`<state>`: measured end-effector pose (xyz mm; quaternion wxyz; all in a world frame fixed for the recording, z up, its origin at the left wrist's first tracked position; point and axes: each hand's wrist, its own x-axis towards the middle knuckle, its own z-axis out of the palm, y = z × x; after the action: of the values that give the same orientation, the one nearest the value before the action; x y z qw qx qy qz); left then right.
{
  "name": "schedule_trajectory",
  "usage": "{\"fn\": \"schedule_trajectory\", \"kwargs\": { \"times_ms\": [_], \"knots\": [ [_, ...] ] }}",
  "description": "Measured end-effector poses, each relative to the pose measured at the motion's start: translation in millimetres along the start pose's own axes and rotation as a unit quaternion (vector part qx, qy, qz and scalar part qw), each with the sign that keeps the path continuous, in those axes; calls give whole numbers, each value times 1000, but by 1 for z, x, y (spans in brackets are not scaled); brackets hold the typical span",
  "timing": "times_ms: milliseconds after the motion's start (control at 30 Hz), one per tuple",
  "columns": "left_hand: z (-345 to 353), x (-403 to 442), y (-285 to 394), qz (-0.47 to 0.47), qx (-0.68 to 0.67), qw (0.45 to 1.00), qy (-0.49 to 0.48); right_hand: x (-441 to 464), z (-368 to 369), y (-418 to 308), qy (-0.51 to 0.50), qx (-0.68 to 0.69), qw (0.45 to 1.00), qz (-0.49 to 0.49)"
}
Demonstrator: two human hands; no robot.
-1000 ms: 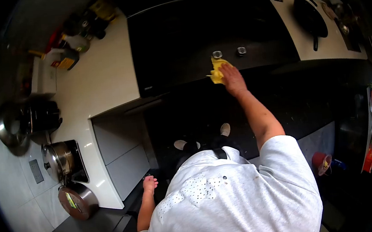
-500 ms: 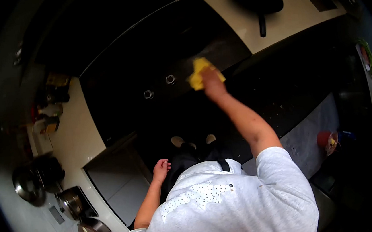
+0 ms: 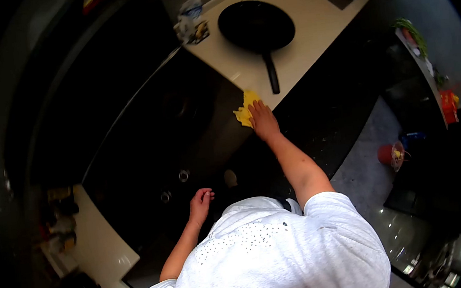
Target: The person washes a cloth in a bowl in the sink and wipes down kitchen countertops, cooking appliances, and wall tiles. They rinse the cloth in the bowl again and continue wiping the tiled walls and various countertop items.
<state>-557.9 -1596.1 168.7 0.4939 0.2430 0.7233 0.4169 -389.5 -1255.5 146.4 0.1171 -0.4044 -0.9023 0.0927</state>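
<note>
My right hand (image 3: 264,122) presses a yellow cloth (image 3: 244,111) down at the right edge of the black glass cooktop (image 3: 202,141), where it meets the pale counter. The fingers lie over the cloth and part of it sticks out beyond them. A black pan (image 3: 257,27) sits on the counter just past the cloth, its handle pointing toward my hand. My left hand (image 3: 201,203) hangs in front of my body, fingers curled in and nothing visible in them. Two round knobs (image 3: 183,175) show on the cooktop near it.
Pale counter (image 3: 102,228) continues at the left, with dark jars and pots along it. A plastic packet (image 3: 192,22) stands by the pan. On the floor at the right is a red bucket (image 3: 391,154). Greens (image 3: 413,37) and a red packet (image 3: 449,105) lie on a shelf further right.
My right hand has carried the cloth across the cooktop to its right edge beside the counter. My view has turned to the right. The left hand stays curled near my body.
</note>
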Motion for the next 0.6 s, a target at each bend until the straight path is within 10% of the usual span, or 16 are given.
{"fn": "schedule_trajectory", "kwargs": {
  "times_ms": [233,300,367,500,600],
  "knots": [
    [27,85,125,78,-26,990,-114,-34,-21,63,23,294,947,125],
    [50,103,173,105,-28,983,-146,-45,-37,96,-71,539,736,404],
    [80,122,214,138,-16,972,-188,-65,-53,126,84,725,568,382],
    [174,153,296,178,1,947,-268,-69,-115,204,138,861,343,349],
    [267,169,340,135,-51,945,-292,-49,-160,262,137,895,320,279]
  ]
}}
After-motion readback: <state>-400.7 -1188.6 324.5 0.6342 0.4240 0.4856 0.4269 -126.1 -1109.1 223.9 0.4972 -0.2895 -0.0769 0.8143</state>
